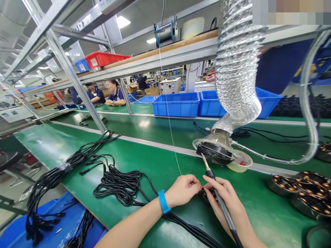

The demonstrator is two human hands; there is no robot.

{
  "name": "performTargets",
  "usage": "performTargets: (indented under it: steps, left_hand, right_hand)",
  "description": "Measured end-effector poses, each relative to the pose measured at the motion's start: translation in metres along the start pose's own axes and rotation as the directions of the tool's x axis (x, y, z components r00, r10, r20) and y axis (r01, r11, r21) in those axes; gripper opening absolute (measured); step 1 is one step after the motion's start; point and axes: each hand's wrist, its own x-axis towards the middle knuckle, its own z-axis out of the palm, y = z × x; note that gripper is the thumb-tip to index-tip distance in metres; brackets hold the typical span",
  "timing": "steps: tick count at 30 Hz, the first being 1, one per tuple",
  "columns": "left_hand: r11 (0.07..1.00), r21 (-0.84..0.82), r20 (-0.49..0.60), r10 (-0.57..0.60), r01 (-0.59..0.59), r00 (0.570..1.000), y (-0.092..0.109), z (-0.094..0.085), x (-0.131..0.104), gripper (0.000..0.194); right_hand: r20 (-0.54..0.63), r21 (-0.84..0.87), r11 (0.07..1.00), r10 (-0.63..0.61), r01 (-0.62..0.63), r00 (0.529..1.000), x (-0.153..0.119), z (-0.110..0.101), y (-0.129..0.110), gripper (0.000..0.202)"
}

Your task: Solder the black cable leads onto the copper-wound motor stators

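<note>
My right hand [234, 206] is closed around a soldering iron [222, 203], its metal tip pointing up and away toward the fume hood. My left hand [182, 191], with a blue wristband [163, 201], is pinched shut, fingertips close to my right fingers. A thin solder wire [169, 120] runs from the spool [164, 32] on the shelf down to my left hand. Between my hands a small dark round part with copper [205, 196] shows, mostly hidden by fingers. Black cables [191, 229] pass under my left wrist, from a coiled bundle [119, 184] on the green bench.
A fume hood [216, 148] on a silver duct [239, 62] hangs ahead, beside a yellowish bowl [240, 162]. Several copper-wound stators [307, 203] lie at right. Tied cables [64, 165] overhang the left edge. Blue bins [177, 105] stand behind; people [116, 98] sit far left.
</note>
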Motion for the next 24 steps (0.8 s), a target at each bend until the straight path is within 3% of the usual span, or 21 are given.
performTargets:
  steps: [5,12,18,24]
  left_hand:
    - [0.990,-0.120,0.017,-0.077,0.078,0.997,0.0021,0.0028,0.0007,0.013]
    - [0.993,-0.101,0.095,-0.059,0.068,0.994,-0.0023,-0.0032,0.0028,0.018]
    - [0.939,-0.294,0.114,-0.150,0.177,0.982,0.0011,-0.0018,0.0017,0.025]
    - [0.903,-0.386,0.127,-0.151,0.189,0.980,0.0030,0.0000,-0.0001,0.025]
  right_hand:
    - [-0.001,0.005,1.000,-0.002,0.002,1.000,0.0009,0.0006,-0.0031,0.035]
    - [0.008,0.018,1.000,0.020,-0.020,1.000,-0.0007,0.0002,-0.0018,0.035]
    - [0.022,0.020,1.000,0.009,-0.009,1.000,-0.0018,0.0009,-0.0010,0.037]
    - [0.039,-0.017,0.999,-0.041,0.041,0.998,-0.0038,0.0026,0.0022,0.040]
